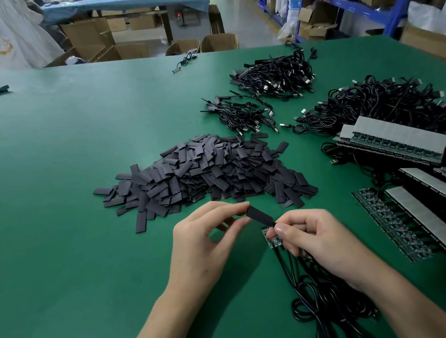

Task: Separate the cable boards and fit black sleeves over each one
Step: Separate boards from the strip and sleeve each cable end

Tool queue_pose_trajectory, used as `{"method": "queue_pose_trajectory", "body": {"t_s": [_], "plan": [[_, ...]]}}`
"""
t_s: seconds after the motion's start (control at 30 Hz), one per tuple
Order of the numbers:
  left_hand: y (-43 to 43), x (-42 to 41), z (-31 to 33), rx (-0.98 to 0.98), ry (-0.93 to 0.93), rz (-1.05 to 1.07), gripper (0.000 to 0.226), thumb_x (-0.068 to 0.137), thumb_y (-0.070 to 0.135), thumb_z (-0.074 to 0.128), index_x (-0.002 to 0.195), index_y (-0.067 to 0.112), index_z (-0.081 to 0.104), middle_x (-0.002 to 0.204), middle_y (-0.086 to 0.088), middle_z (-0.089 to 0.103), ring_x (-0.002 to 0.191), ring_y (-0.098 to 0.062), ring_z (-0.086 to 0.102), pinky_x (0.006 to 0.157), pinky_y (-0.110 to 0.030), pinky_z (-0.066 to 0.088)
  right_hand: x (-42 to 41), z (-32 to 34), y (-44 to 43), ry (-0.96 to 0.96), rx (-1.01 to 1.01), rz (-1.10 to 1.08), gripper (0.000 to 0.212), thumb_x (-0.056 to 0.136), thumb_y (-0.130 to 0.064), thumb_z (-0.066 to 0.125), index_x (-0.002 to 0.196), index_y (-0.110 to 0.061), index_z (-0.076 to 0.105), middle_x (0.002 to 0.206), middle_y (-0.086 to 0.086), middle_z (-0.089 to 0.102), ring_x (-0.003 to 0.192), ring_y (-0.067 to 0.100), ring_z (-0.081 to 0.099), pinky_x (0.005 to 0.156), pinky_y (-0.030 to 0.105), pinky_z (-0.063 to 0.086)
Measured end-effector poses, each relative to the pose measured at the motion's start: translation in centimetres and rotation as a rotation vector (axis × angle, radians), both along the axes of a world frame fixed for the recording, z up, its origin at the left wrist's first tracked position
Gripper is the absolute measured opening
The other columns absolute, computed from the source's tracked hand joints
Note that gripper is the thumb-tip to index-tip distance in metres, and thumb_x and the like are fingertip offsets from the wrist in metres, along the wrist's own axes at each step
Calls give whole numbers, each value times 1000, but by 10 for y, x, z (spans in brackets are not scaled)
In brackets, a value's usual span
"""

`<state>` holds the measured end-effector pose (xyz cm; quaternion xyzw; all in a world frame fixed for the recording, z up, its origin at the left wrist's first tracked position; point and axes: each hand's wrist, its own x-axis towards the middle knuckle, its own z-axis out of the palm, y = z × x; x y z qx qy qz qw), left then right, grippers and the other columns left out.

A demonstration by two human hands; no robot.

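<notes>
Near the front of the green table (64, 188), the left hand (205, 244) pinches one end of a black sleeve (260, 216) between thumb and fingertips. The sleeve slants down to the right hand (313, 237), whose fingers are closed around small cable boards (271, 238) with black cables (310, 298) trailing below. Behind lies the sleeve pile (203, 174); further right, cable bundles (275, 75) and board strips (398, 144).
</notes>
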<state>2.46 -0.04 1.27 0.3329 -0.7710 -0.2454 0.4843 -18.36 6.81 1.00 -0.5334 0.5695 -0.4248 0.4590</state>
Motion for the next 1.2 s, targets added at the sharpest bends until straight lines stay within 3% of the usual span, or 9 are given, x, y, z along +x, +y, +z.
{"method": "queue_pose_trajectory", "body": {"t_s": [0.1, 0.27, 0.4, 0.57, 0.77, 0.9, 1.03, 1.2], "plan": [[1, -1, -2, 18, -15, -12, 22, 88, 24, 75, 109, 18, 81, 99, 12, 75, 85, -4, 69, 73, -20, 54, -1, 0, 0, 11, 3, -13, 22, 91, -44, 61, 93, -31, 79, 61, -4, 61, 64, 12, 52, 69, 34, 40], [0, -2, -3, 76, 14, -43, 23, 90, 23, 73, 111, 19, 80, 97, 14, 75, 87, -10, 70, 70, -28, 55, 2, 1, 0, 1, -6, 12, 15, 98, -33, 65, 93, -30, 79, 60, -5, 62, 61, 5, 55, 64, 14, 43], [0, -2, -4, 115, 27, -72, 21, 91, 20, 74, 111, 19, 80, 96, 14, 74, 84, -12, 71, 69, -31, 55, 4, 3, 0, -43, 25, -6, 18, 101, -21, 65, 92, -27, 80, 59, -5, 61, 57, 3, 52, 57, 11, 40], [0, -3, -6, 126, 0, -105, 24, 91, 20, 74, 115, 22, 78, 96, 15, 74, 82, -11, 71, 68, -33, 55, 7, 6, 1, -111, 40, -20, 21, 88, -36, 68, 90, -19, 81, 59, -3, 62, 57, 5, 53, 56, 13, 40], [-3, -3, -5, 94, -21, -98, 23, 92, 25, 72, 113, 20, 79, 93, 16, 73, 80, -12, 70, 67, -35, 55, 7, 6, 1, -171, 48, -28, 22, 84, -36, 69, 86, -19, 81, 58, -1, 62, 54, 5, 51, 54, 14, 41], [0, -5, -3, 87, 20, -109, 22, 92, 20, 73, 114, 21, 78, 91, 13, 74, 76, -9, 72, 67, -27, 56, 9, 8, 1, -183, 54, -12, 18, 82, -39, 70, 83, -25, 81, 59, 0, 63, 55, 6, 51, 55, 15, 42], [2, -10, -1, 73, 74, -68, 19, 90, 13, 76, 108, 19, 80, 85, 14, 75, 74, -5, 73, 68, -16, 54, 9, 9, 1, -204, 66, -26, 21, 81, -39, 73, 77, -18, 75, 61, 4, 63, 54, 9, 51, 54, 15, 43], [3, -11, -2, 164, 120, -84, 19, 90, 11, 76, 106, 22, 79, 82, 12, 75, 74, -6, 74, 70, -16, 54, 9, 9, 1, -212, 57, -19, 22, 81, -38, 74, 79, -16, 71, 60, 5, 63, 55, 10, 51, 54, 16, 43]]}}
